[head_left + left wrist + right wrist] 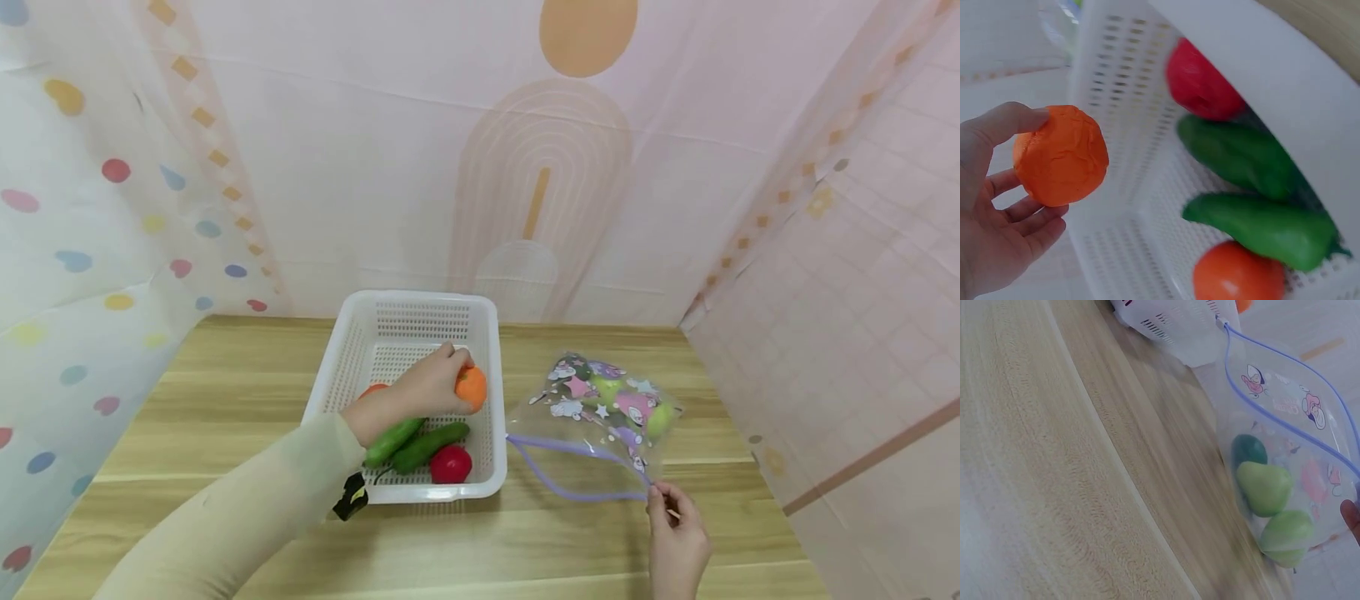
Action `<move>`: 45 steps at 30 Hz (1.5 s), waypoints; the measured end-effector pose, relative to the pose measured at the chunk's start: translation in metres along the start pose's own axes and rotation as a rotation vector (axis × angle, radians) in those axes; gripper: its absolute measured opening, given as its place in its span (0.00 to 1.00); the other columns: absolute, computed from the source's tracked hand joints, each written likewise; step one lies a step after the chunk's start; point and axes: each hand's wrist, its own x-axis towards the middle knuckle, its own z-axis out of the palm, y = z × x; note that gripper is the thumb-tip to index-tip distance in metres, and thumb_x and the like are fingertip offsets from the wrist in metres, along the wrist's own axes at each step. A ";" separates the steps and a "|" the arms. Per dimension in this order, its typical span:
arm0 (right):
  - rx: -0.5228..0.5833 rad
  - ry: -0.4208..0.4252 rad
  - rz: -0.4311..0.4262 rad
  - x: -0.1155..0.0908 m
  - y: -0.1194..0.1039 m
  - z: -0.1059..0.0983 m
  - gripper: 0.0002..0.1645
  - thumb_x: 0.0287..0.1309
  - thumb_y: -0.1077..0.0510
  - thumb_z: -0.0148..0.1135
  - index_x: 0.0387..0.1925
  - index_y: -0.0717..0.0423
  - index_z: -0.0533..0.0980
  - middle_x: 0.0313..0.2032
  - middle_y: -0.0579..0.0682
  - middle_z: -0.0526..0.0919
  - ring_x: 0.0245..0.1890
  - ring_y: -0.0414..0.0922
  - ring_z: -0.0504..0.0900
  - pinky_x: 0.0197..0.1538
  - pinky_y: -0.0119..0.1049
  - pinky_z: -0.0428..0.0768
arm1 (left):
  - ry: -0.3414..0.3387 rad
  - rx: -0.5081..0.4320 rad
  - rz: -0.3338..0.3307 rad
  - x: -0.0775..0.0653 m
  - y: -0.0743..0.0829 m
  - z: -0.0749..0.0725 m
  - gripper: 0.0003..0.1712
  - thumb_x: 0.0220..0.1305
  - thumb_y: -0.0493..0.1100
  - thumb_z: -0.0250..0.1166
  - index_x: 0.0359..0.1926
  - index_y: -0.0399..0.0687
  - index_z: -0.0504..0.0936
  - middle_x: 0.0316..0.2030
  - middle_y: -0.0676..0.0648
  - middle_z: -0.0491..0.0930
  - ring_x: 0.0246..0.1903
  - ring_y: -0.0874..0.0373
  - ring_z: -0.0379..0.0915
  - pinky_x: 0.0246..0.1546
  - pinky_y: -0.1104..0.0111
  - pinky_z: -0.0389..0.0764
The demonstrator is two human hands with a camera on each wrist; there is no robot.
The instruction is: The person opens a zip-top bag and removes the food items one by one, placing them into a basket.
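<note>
My left hand (435, 382) grips an orange (472, 388) over the right side of a white plastic basket (491, 350); in the left wrist view the thumb and fingers curl round the orange (1063, 156). Below it in the basket lie two green peppers (431, 447), a round red vegetable or fruit (451, 464) and an orange-red tomato-like piece (1238, 273). My right hand (678, 537) pinches the near right corner of a clear zip bag (570, 425) with a purple zip edge. The bag's mouth gapes. Inside it are green pear-like fruits (1264, 489) and a dark green piece (1249, 450).
The basket and the bag stand side by side on a wood-grain table (585, 550). A patterned curtain (360, 167) rises behind the table's back edge and along both sides. A black band (351, 497) is on the left wrist.
</note>
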 end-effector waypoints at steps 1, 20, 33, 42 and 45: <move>-0.004 0.002 -0.004 0.000 0.000 0.000 0.05 0.54 0.66 0.63 0.32 0.66 0.80 0.24 0.31 0.73 0.21 0.23 0.72 0.27 0.14 0.71 | -0.014 0.016 -0.005 0.000 -0.003 0.001 0.32 0.42 0.47 0.72 0.50 0.43 0.73 0.39 0.45 0.70 0.31 0.56 0.69 0.31 0.67 0.74; -0.018 0.002 0.006 0.001 -0.001 0.000 0.05 0.54 0.66 0.63 0.32 0.67 0.80 0.24 0.36 0.74 0.21 0.23 0.72 0.27 0.14 0.71 | -0.163 0.183 -0.090 0.010 -0.035 0.037 0.40 0.49 0.47 0.72 0.60 0.37 0.64 0.44 0.40 0.70 0.34 0.53 0.70 0.38 0.61 0.78; -0.016 0.009 -0.016 0.002 0.001 0.001 0.05 0.54 0.67 0.63 0.32 0.67 0.80 0.24 0.33 0.73 0.21 0.22 0.71 0.28 0.14 0.71 | -0.149 0.186 -0.078 0.008 -0.035 0.036 0.37 0.51 0.43 0.70 0.59 0.34 0.66 0.47 0.37 0.70 0.39 0.50 0.73 0.43 0.57 0.78; -0.006 0.005 -0.015 0.001 -0.002 0.000 0.05 0.54 0.67 0.63 0.32 0.67 0.79 0.25 0.43 0.78 0.20 0.23 0.71 0.26 0.14 0.71 | -0.112 0.147 -0.120 0.004 -0.036 0.030 0.42 0.52 0.46 0.70 0.64 0.38 0.62 0.54 0.36 0.68 0.44 0.50 0.72 0.46 0.57 0.77; -0.014 0.001 0.004 0.001 -0.002 -0.001 0.05 0.54 0.66 0.63 0.32 0.67 0.80 0.25 0.40 0.77 0.20 0.22 0.72 0.25 0.15 0.71 | -0.091 0.123 -0.121 0.001 -0.032 0.029 0.42 0.52 0.48 0.70 0.64 0.38 0.63 0.56 0.36 0.67 0.48 0.48 0.71 0.48 0.55 0.76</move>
